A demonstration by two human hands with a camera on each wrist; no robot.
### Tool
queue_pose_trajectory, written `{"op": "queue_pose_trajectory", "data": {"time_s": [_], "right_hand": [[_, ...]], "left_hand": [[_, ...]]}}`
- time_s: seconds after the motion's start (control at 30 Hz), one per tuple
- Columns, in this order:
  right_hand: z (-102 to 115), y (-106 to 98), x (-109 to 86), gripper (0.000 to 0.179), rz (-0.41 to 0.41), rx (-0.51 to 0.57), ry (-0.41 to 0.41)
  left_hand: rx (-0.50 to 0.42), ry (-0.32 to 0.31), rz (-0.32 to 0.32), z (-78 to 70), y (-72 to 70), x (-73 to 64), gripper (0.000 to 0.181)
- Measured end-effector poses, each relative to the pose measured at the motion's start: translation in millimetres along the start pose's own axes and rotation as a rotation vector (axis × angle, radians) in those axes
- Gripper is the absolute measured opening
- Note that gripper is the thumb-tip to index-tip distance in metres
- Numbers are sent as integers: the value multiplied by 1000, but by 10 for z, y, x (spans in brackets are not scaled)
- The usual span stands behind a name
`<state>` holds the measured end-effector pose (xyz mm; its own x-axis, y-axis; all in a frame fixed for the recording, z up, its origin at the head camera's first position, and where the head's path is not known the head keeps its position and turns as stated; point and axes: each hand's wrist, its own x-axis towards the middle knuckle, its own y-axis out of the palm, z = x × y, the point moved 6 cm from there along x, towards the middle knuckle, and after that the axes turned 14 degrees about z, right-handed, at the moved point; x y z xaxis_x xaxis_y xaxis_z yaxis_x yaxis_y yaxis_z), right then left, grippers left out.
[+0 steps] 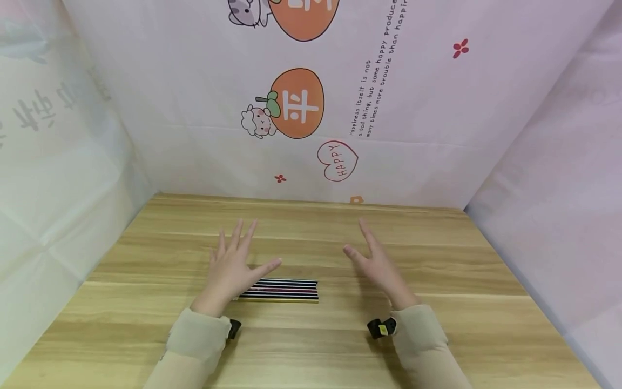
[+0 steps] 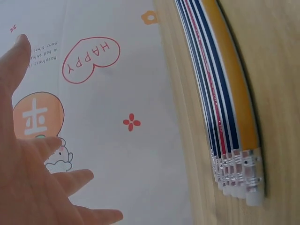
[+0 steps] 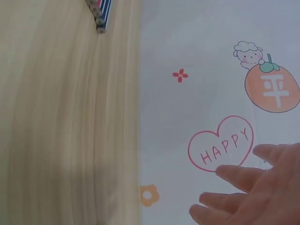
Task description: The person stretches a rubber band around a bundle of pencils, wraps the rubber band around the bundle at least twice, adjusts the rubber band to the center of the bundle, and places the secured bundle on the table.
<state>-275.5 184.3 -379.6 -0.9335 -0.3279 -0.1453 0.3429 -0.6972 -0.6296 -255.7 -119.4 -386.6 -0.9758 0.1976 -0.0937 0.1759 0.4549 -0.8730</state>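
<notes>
A row of several striped pencils (image 1: 286,290) lies side by side on the wooden table, with a yellow one along the near edge. In the left wrist view the pencils (image 2: 220,89) show white erasers in metal ferrules at one end; the right wrist view catches the opposite ends of the pencils (image 3: 101,18). My left hand (image 1: 230,273) hovers over the eraser end, fingers spread and holding nothing; it hides part of the row in the head view. To the right of the pencils, my right hand (image 1: 381,267) is held above the table with fingers extended, also holding nothing.
The wooden table (image 1: 291,351) reaches back to a white printed cloth (image 1: 413,162) hanging behind it. White cloth walls (image 1: 63,189) stand at the left and right sides. Each wrist wears a black camera strap (image 1: 381,328) at a beige cuff.
</notes>
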Motion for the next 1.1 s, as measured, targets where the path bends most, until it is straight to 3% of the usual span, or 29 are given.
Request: {"op": "queue_pose_trajectory", "data": {"time_s": [0.3,0.53,0.8,1.1], "right_hand": [[9,178,25,77,96,134,-69],[-19,268,40,72,126,213,-98],[-43,367,55,65,143,259,-99],[-48,461,91,67,181,327,-103]], "left_hand": [[-80,35,23,40,-5,-52,102],[-113,60,15,102,-14,-77,106],[-150,35,43,239,37,-68,110],[-170,12,92,296,23,-47,115]]}}
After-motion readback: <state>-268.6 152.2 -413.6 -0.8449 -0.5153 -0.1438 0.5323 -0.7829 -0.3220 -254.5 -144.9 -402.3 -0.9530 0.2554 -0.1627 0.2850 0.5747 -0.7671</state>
